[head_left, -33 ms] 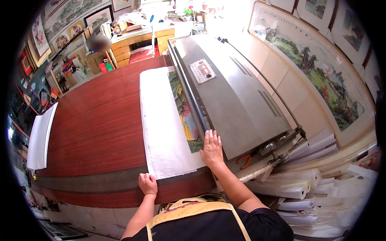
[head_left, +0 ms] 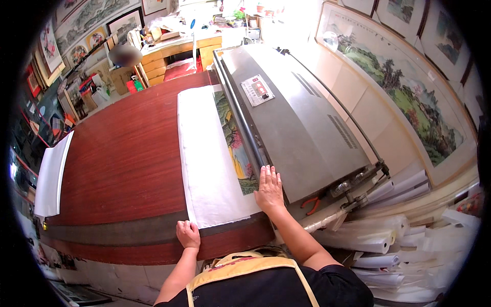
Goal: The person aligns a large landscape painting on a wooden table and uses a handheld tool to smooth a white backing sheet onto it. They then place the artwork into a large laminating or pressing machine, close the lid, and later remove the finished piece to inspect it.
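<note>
1. the white sheet (head_left: pixel 202 153) lies on the right part of the dark red table (head_left: pixel 123 148), its long side running from near the far edge toward the near edge.
2. the left hand (head_left: pixel 188 235) is at the sheet's near left corner, just inside the table's near edge; its fingers are folded in, narrow, and whether they pinch the paper i cannot tell.
3. the right hand (head_left: pixel 269 192) lies palm down by the sheet's near right corner, fingers straight and close together, the tips at the near end of the dark roller (head_left: pixel 245 120); no grasp shows.
4. the sheet thus spans the space between the hands and reaches away beyond both; its painted landscape strip (head_left: pixel 238 146) runs beside the roller, along the table's right side.
5. counted: one sheet between the hands, one curled white sheet (head_left: pixel 53 174) at the table's left edge, one grey machine (head_left: pixel 307 138) at the right edge with one panel (head_left: pixel 258 91) on its cover, and one pair of orange-handled pliers (head_left: pixel 310 205) by its near end.
6. several white rolls (head_left: pixel 376 243) are stacked at lower right, too overlapped to count.
7. containers: a wooden desk (head_left: pixel 209 51) with drawers stands past the table's far edge, contents hidden; a cardboard box (head_left: pixel 121 79) is near the far left corner, its inside unseen.
</note>
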Motion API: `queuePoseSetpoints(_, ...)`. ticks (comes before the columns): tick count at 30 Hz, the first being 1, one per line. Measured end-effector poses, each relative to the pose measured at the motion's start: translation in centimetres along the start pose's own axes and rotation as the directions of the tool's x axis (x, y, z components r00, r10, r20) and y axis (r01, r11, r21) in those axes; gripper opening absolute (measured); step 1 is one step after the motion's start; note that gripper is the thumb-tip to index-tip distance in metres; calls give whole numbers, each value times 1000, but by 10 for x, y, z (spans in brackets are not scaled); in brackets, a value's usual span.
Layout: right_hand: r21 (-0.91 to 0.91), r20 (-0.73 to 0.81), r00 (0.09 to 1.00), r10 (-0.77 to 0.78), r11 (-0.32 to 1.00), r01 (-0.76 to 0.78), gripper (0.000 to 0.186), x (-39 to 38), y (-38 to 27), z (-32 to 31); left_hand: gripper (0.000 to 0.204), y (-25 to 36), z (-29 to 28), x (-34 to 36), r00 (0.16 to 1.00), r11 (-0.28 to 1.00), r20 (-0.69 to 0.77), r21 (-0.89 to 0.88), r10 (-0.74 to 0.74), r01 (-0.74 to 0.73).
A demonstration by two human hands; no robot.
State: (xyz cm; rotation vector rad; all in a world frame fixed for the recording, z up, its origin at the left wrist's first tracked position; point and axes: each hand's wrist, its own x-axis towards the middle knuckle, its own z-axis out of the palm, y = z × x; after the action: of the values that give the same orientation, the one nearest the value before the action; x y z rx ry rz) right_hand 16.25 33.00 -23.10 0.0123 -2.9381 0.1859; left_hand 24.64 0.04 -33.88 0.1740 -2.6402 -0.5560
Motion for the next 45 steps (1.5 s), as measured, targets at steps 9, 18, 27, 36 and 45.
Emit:
queuePoseSetpoints(9, 25, 19, 1000, -5, 1000, 4, 93, -1, -2, -6, 18, -4, 3, 0, 1000, 999, 8, 43, 3, -4)
queuePoseSetpoints(18, -22, -2, 1000, 15, 1000, -15, 98, 0, -1, 0, 18, -3, 2, 0, 1000, 1000, -4, 4, 13, -13)
queuePoseSetpoints(27, -74, -32, 1000, 2, 997, -5, 98, -1, -1, 2, 18, -3, 3, 1, 1000, 1000, -15, 7, 10, -10)
queuePoseSetpoints(36, -117, -63, 998, -2, 993, -5, 98, 0, 2, 15, 18, -2, 2, 0, 1000, 1000, -17, 9, 9, -8)
queuePoseSetpoints(45, -86, -51, 999, 11, 996, -15, 98, -1, 1, 13, 19, -3, 2, 1, 1000, 1000, -11, -12, 7, -7)
